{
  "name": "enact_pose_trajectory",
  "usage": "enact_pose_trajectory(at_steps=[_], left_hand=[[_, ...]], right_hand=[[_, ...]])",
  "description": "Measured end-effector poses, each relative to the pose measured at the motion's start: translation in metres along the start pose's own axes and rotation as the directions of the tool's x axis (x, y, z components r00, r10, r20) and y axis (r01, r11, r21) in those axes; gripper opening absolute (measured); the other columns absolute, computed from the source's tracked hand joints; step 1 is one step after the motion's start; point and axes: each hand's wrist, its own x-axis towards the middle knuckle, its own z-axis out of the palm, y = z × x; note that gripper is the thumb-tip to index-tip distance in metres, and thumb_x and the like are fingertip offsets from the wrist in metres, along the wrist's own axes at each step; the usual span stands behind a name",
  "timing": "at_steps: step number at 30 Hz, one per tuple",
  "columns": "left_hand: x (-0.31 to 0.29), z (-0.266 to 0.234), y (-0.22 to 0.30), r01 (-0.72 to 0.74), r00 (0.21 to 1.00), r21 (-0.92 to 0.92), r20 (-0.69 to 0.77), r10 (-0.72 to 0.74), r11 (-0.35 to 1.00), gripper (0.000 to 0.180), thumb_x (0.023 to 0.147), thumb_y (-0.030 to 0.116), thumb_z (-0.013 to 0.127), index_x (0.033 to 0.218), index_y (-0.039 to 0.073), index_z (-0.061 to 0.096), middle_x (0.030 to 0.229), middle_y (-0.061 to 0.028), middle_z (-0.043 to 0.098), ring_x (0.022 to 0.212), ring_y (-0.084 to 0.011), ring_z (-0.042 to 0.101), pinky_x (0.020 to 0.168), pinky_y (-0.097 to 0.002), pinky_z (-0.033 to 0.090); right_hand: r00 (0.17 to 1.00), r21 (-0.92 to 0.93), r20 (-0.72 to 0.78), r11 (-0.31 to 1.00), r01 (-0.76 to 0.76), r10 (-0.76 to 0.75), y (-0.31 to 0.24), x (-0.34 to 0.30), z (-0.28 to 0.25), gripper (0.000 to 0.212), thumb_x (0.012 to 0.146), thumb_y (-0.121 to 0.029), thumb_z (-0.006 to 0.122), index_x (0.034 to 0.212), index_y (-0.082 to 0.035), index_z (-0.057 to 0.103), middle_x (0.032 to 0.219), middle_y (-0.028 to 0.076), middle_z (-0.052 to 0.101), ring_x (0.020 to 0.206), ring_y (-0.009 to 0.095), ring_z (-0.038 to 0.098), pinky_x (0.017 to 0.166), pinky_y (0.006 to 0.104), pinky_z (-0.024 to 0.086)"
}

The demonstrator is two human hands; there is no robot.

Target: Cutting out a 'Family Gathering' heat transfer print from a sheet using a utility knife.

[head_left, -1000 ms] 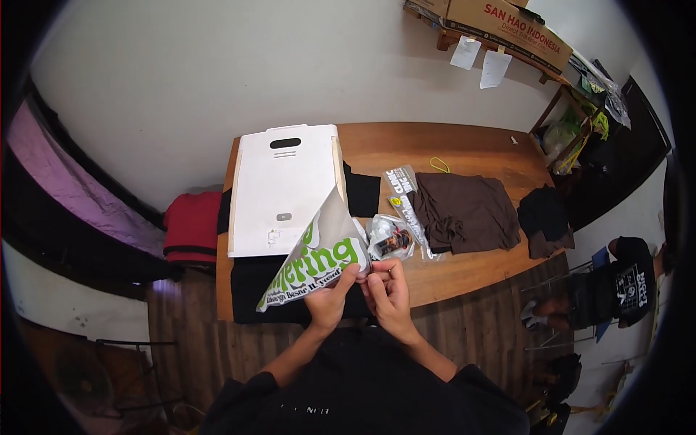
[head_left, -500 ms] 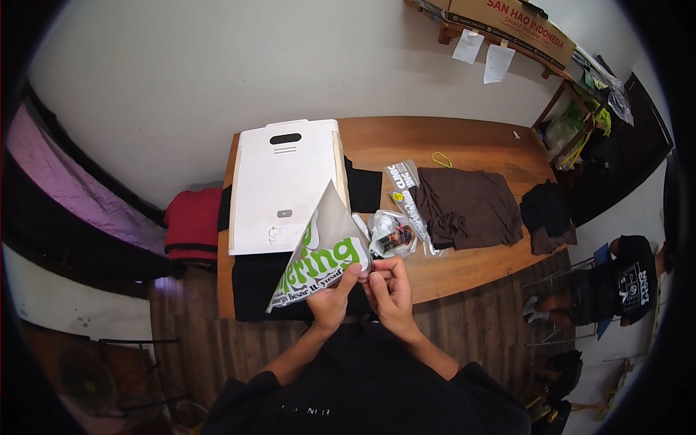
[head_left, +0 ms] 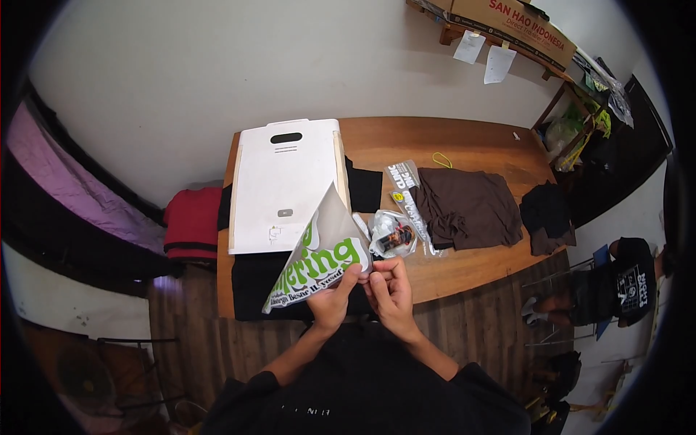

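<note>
My left hand (head_left: 332,301) grips the lower edge of a printed film sheet (head_left: 319,250) with its thumb on top. Green and black lettering covers the sheet, which is bent so that a grey corner points upward. At the sheet's right corner, my right hand (head_left: 391,296) pinches with thumb and fingertips. Beyond the sheet, a white flat-topped machine (head_left: 304,170) with an oval slot stands on black cloth (head_left: 254,286), which shows in front of and beside it. The sheet covers part of the machine's front right corner.
Right of my hands, the wooden table (head_left: 435,134) holds a white plastic bag (head_left: 388,228) with small items, clear printed film (head_left: 409,203), a brown shirt (head_left: 475,206) and black cloth (head_left: 547,210). A red-and-black stack (head_left: 192,221) stands left. Another person (head_left: 627,283) sits at right.
The film sheet's upper tip and left corner have shifted very slightly. Both hands keep their hold in nearly the same place.
</note>
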Motion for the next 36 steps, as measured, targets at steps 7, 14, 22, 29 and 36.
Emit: enact_pose_trajectory(at_steps=[7, 14, 22, 29, 36], left_hand=[[0.001, -0.010, -0.007, 0.012, 1.000, 0.043, 0.020, -0.013, 0.999, 0.015, 0.081, -0.002, 0.068, 0.096, -0.003, 0.062, 0.089, -0.0056, 0.065, 0.076, -0.0111, 0.063, 0.070, -0.0225, 0.051], [0.002, -0.003, 0.002, 0.048, 0.999, 0.027, 0.016, -0.049, 0.998, 0.020, 0.081, -0.002, 0.068, 0.100, -0.003, 0.060, 0.090, -0.0055, 0.065, 0.077, -0.0113, 0.063, 0.070, -0.0225, 0.051], [0.007, 0.001, 0.011, 0.043, 0.998, 0.031, 0.053, -0.045, 0.999, 0.019, 0.082, -0.004, 0.066, 0.099, -0.005, 0.059, 0.085, -0.0079, 0.066, 0.070, -0.0132, 0.064, 0.066, -0.0239, 0.054], [0.007, -0.002, 0.009, 0.043, 0.997, 0.019, 0.065, -0.044, 0.999, 0.018, 0.082, -0.004, 0.065, 0.099, -0.006, 0.059, 0.083, -0.0087, 0.066, 0.070, -0.0138, 0.065, 0.065, -0.0246, 0.054], [0.007, -0.007, 0.005, 0.051, 0.991, 0.033, 0.125, -0.055, 0.998, 0.019, 0.082, -0.005, 0.065, 0.100, -0.006, 0.058, 0.084, -0.0086, 0.066, 0.070, -0.0136, 0.064, 0.065, -0.0237, 0.054]], right_hand=[[1.000, -0.059, -0.007, 0.998, -0.014, 0.014, -0.008, 0.003, 0.005, 0.012, 0.096, -0.009, 0.048, 0.106, -0.005, 0.042, 0.089, 0.004, 0.061, 0.071, 0.002, 0.053, 0.060, 0.0141, 0.041], [1.000, -0.059, 0.005, 0.998, -0.001, 0.001, -0.002, 0.002, -0.001, 0.012, 0.097, -0.009, 0.046, 0.107, -0.005, 0.042, 0.090, 0.003, 0.060, 0.079, 0.004, 0.057, 0.066, 0.0145, 0.044], [1.000, -0.093, -0.008, 0.995, -0.025, 0.024, -0.010, 0.005, 0.002, 0.013, 0.097, -0.010, 0.047, 0.107, -0.005, 0.042, 0.088, 0.003, 0.061, 0.074, 0.003, 0.056, 0.061, 0.0141, 0.042], [1.000, -0.108, -0.014, 0.994, -0.005, 0.004, -0.013, 0.007, 0.004, 0.012, 0.097, -0.012, 0.047, 0.106, -0.006, 0.042, 0.084, 0.001, 0.061, 0.065, 0.001, 0.050, 0.055, 0.0135, 0.037], [1.000, -0.109, 0.023, 0.994, 0.018, -0.016, -0.009, 0.007, -0.004, 0.013, 0.097, -0.012, 0.048, 0.107, -0.006, 0.042, 0.081, 0.000, 0.060, 0.059, 0.000, 0.045, 0.052, 0.0134, 0.034]])
